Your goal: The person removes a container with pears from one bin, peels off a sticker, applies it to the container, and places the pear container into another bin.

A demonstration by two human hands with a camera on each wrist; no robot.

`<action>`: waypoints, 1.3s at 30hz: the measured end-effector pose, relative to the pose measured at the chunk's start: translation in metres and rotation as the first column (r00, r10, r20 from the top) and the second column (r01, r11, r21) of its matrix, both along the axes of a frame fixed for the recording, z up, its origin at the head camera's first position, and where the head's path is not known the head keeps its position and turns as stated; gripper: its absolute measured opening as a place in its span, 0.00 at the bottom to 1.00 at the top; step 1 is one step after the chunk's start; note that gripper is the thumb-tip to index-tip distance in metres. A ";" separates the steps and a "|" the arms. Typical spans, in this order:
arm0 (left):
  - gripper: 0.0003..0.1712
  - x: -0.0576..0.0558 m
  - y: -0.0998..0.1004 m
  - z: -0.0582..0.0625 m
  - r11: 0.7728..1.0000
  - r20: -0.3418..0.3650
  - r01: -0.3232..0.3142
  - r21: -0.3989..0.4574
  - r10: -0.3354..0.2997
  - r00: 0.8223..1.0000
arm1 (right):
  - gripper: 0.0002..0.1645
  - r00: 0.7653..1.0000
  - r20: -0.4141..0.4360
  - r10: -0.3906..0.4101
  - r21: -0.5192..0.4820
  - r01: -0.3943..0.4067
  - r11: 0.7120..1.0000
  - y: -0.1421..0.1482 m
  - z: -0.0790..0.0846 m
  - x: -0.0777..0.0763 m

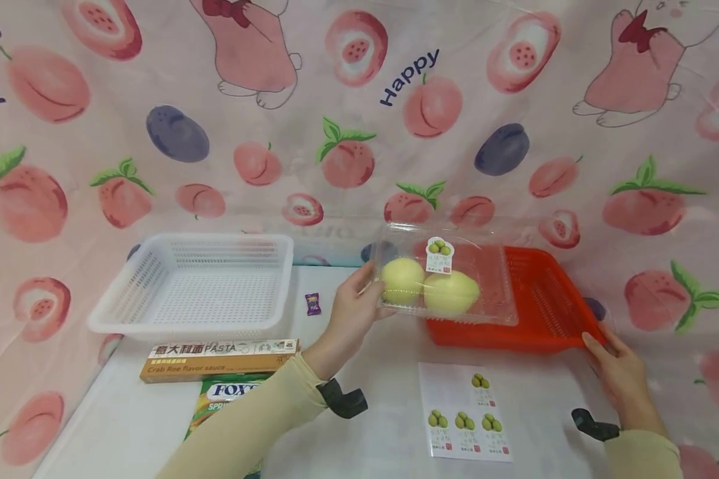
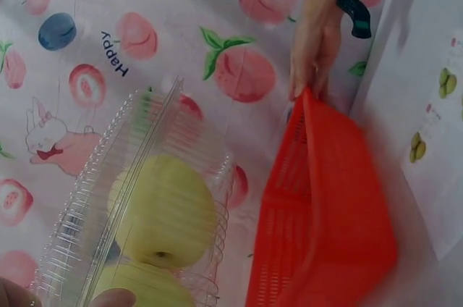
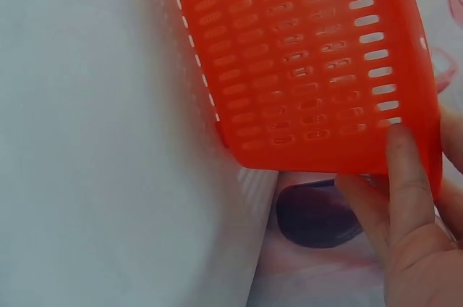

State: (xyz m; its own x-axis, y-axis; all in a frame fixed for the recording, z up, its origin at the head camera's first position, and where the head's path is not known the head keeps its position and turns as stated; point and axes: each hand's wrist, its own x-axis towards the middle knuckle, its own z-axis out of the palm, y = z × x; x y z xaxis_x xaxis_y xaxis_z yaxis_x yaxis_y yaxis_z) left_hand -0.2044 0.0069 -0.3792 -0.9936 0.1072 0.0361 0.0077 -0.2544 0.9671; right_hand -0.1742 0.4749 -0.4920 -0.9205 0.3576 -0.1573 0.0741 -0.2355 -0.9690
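My left hand (image 1: 352,314) grips the left end of a clear plastic clamshell box (image 1: 492,293), thumb on the near side. Inside lie two round, pale yellow-green fruits (image 1: 451,293), and a fruit sticker (image 1: 439,255) is on the lid. The box is held up in front of a red slotted plastic basket (image 1: 545,293) and hides its left part in the head view. At the basket's right corner, my right hand (image 1: 622,372) pinches the rim; in the right wrist view its fingers (image 3: 410,184) lie against the slotted wall.
A white basket (image 1: 216,286) stands at the back left, with a pasta box (image 1: 216,359) and a green FOX'S packet (image 1: 228,392) before it. A small purple wrapped sweet (image 1: 313,304) lies beside it. A sticker sheet (image 1: 455,426) lies at the front. Fruit-print cloth (image 1: 347,206) hangs behind.
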 end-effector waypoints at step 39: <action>0.31 -0.088 0.183 -0.055 0.967 0.250 -0.127 -0.219 0.182 0.951 | 0.54 0.997 0.074 -0.007 -0.060 0.012 0.998 0.000 0.012 -0.002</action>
